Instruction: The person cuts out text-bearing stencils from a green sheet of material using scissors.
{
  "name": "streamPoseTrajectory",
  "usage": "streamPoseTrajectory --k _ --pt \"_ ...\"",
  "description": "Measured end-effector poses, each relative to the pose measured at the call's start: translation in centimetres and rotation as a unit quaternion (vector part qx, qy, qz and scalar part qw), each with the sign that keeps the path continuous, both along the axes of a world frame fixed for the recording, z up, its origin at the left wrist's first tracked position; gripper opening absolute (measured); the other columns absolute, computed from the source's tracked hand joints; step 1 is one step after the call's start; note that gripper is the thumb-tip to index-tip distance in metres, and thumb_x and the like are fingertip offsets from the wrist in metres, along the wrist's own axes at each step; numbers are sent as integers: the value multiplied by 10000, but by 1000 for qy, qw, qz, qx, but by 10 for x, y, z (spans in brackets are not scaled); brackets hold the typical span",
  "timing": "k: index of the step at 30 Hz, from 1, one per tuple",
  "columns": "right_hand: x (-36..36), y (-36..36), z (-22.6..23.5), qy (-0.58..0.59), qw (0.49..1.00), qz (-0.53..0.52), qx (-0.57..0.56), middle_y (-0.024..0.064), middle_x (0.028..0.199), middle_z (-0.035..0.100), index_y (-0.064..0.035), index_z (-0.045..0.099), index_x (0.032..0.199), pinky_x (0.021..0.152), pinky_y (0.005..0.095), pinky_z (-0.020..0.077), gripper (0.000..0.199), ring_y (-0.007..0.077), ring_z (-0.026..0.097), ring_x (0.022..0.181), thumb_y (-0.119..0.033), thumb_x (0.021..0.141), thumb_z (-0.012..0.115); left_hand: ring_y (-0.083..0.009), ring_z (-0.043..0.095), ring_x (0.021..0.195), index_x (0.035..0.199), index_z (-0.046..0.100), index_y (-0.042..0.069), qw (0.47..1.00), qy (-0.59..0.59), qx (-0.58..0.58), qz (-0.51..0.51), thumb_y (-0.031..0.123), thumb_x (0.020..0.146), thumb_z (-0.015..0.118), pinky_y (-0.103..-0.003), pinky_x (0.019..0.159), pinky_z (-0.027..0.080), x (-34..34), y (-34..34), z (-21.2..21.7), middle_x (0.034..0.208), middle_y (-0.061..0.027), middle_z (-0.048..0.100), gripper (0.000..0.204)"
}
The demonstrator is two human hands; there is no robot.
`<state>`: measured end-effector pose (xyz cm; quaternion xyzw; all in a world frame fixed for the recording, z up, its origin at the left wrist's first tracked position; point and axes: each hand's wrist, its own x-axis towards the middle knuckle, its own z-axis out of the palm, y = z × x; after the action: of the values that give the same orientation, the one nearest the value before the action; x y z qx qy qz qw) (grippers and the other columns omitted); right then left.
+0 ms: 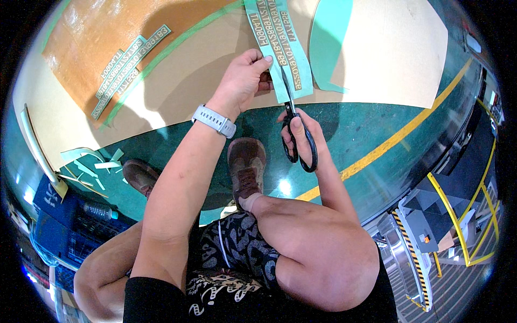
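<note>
1. Left hand (245, 75) is pinched shut on the left edge of a teal sticker strip (283, 46) covered in rows of pale cut-out characters. Thumb and fingertips clamp it near its lower end, so the strip runs up and away from that hand toward the top of the view.
2. Right hand (301, 132) is closed through the loops of black-handled scissors (295, 126). The blades point up into the bottom edge of the strip, just right of the left hand's fingertips. Can't really tell how far apart the blades are.
3. The strip's lower end sits right between the two hands, over the edge of a big tan cardboard sheet (377, 54) lying on the green floor (366, 134).
4. Another teal piece (328, 43) lies just right of the strip on the cardboard.
5. Well off to the left, more lettered strips (126, 67) lie on an orange-brown board (91, 37).
6. Teal offcuts (89, 167) are scattered on the floor near the person's brown shoe (140, 176); the other shoe (246, 167) is below the hands.
7. A yellow line (398, 137) crosses the floor on the right.
</note>
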<state>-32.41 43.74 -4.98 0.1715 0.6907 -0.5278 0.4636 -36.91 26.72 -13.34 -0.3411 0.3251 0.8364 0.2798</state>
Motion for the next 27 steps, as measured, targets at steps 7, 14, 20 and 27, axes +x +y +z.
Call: streamPoseTrajectory --k 7,14,20,27 --pt "0 -2 2 -5 1000 -11 12 -30 571 427 -63 527 937 415 212 343 496 57 418 484 -553 868 510 -156 622 814 969 517 63 1000 2 0 1 173 938 494 -352 738 540 1 0 3 902 -41 619 117" --pt "4 -1 -1 23 999 -16 28 -37 567 428 -45 527 850 433 218 337 517 57 413 496 -561 862 517 -153 630 786 952 525 69 1000 -2 -12 0 175 935 499 -345 708 547 1 1 3 887 -36 625 110" --pt "4 -2 1 24 999 -6 44 -34 569 432 -48 524 852 434 223 343 515 58 415 494 -563 864 512 -158 636 779 951 526 66 1000 0 -10 2 172 935 499 -345 701 551 1 0 1 884 -39 627 110" --pt "1 -8 6 -25 1000 0 12 -17 577 451 -68 515 956 418 227 368 512 75 435 471 -572 866 493 -159 631 804 954 523 54 1000 -4 -25 -11 168 939 488 -341 728 548 1 -3 2 893 -47 618 120"
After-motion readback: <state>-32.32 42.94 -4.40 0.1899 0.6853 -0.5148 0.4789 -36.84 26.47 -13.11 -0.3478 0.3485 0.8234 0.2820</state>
